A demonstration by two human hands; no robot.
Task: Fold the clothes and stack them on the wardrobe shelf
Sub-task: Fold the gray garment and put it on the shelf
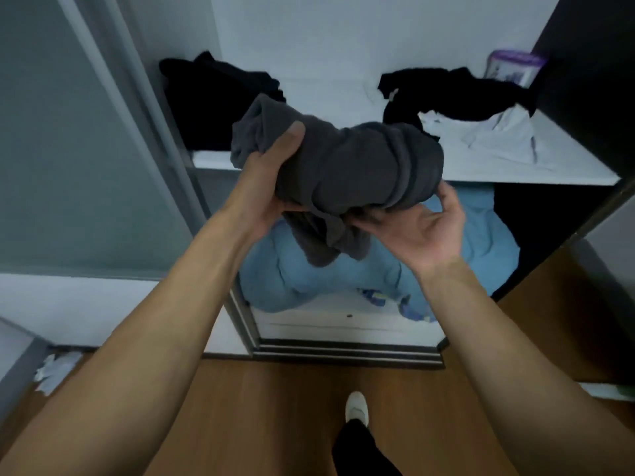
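A bunched dark grey garment (347,166) hangs in the air in front of the white wardrobe shelf (536,173). My left hand (271,180) grips its left end, thumb on top. My right hand (419,231) is under its right end, palm up, with the fingers curled up around the cloth. A loose tail of the grey garment dangles between my wrists. On the shelf lie a black pile (213,97) at the left, a black garment (457,94) at the right and a white garment (498,135) beneath it.
A light blue bundle (330,273) fills the compartment below the shelf. A purple-lidded container (512,68) stands at the shelf's back right. The sliding door frame (144,108) rises at the left. Wooden floor, my white shoe (357,407) and crumpled white stuff (55,371) lie below.
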